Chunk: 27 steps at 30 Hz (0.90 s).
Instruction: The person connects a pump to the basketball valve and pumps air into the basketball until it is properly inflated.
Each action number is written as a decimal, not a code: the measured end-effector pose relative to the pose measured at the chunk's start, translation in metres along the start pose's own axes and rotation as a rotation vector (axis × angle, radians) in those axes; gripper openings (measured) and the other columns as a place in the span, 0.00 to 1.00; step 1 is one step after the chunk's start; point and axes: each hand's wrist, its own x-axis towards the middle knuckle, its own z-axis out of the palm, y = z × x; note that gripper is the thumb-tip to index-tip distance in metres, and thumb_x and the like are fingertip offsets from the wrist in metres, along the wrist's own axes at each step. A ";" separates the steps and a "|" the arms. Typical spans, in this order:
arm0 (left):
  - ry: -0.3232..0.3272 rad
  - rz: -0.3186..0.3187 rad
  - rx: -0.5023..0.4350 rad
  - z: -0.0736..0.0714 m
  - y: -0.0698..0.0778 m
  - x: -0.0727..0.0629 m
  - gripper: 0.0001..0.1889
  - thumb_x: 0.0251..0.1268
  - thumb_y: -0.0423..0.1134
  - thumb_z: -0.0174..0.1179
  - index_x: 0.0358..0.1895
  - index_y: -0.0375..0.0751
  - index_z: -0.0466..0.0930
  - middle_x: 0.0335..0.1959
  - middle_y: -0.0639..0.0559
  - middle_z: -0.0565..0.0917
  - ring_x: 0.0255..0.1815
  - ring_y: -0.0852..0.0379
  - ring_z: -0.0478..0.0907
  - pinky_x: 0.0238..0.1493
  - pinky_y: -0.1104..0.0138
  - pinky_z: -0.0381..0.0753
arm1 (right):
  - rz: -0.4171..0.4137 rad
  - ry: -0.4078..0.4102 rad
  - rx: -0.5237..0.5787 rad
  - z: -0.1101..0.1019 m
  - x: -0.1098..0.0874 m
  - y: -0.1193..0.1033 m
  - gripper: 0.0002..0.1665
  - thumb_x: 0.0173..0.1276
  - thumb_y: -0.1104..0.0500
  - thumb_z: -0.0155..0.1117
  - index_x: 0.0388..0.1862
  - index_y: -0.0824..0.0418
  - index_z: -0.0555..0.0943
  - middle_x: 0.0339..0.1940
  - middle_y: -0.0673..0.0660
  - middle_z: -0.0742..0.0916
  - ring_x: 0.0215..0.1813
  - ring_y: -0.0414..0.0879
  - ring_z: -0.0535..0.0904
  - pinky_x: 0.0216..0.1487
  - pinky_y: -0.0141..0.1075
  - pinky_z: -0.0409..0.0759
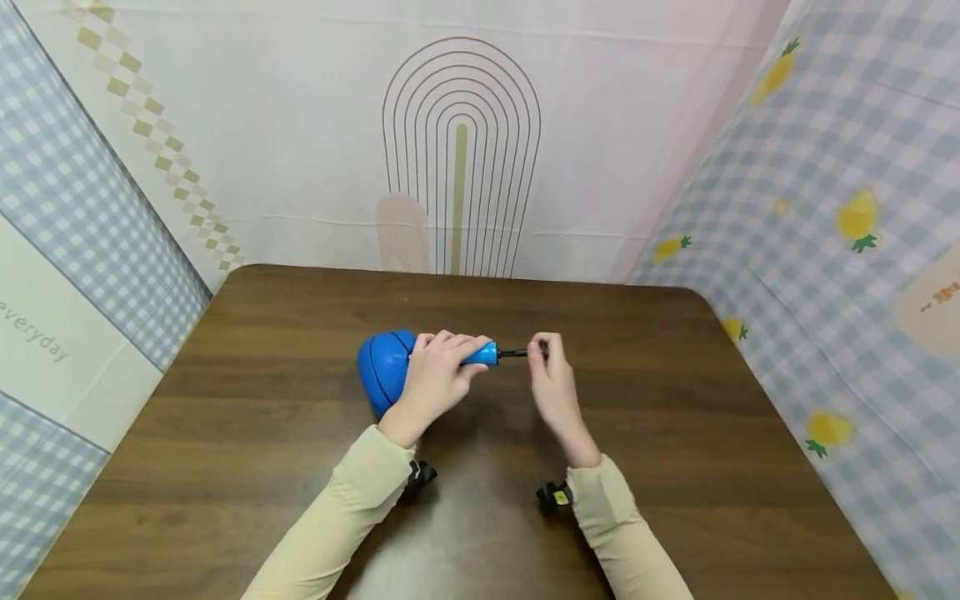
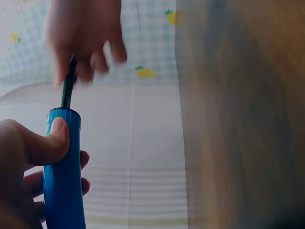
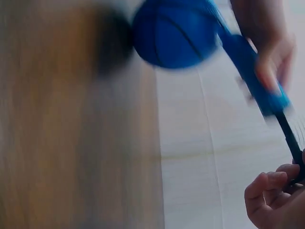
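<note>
Wall cloth [image 1: 67, 333] at left reads "everyday". Brown bench [image 1: 675, 467] beneath. Blue ball [image 1: 382, 367] over the bench centre, joined to a blue pump [image 1: 483, 354] whose long axis runs left–right, black rod [image 1: 513, 353] pointing right. Left hand [image 1: 438, 375] grip wraps the pump barrel; right hand [image 1: 551, 379] grip pinches the rod's handle end.

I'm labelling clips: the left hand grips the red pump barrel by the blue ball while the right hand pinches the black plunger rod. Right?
Not quite: the pump barrel is blue, not red, as the head view shows. The rest holds: the left hand grips it by the blue ball, and the right hand pinches the black plunger rod.
</note>
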 end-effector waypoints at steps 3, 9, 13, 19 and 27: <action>-0.016 -0.028 -0.010 -0.003 -0.004 -0.001 0.20 0.58 0.43 0.68 0.55 0.51 0.83 0.46 0.53 0.88 0.47 0.52 0.80 0.53 0.54 0.71 | 0.056 0.058 0.059 -0.018 0.005 0.008 0.16 0.79 0.52 0.44 0.51 0.64 0.70 0.33 0.55 0.73 0.28 0.45 0.69 0.32 0.31 0.71; 0.026 -0.004 0.036 0.000 0.001 0.001 0.19 0.59 0.43 0.67 0.54 0.50 0.83 0.45 0.53 0.88 0.46 0.52 0.80 0.52 0.54 0.71 | 0.073 0.054 0.209 -0.011 0.006 0.011 0.17 0.78 0.55 0.47 0.56 0.67 0.67 0.32 0.57 0.76 0.29 0.37 0.73 0.32 0.30 0.75; 0.067 0.032 0.086 0.008 0.010 0.001 0.18 0.58 0.43 0.68 0.53 0.49 0.84 0.44 0.53 0.88 0.45 0.52 0.80 0.50 0.54 0.71 | 0.059 -0.011 0.209 0.012 -0.004 -0.005 0.19 0.78 0.59 0.46 0.61 0.69 0.65 0.40 0.68 0.79 0.32 0.35 0.73 0.34 0.28 0.73; 0.051 0.065 0.029 0.008 0.013 0.004 0.18 0.58 0.44 0.68 0.52 0.48 0.85 0.45 0.53 0.88 0.46 0.53 0.81 0.49 0.56 0.72 | -0.010 -0.069 0.080 0.018 -0.004 -0.002 0.18 0.80 0.53 0.44 0.55 0.66 0.69 0.33 0.65 0.77 0.30 0.48 0.71 0.33 0.31 0.70; 0.010 -0.005 -0.035 0.001 0.000 0.002 0.20 0.56 0.42 0.70 0.53 0.49 0.84 0.45 0.53 0.88 0.45 0.52 0.80 0.52 0.54 0.72 | 0.068 0.060 0.083 -0.027 0.004 0.000 0.15 0.79 0.55 0.45 0.54 0.65 0.69 0.31 0.58 0.74 0.28 0.45 0.69 0.32 0.31 0.69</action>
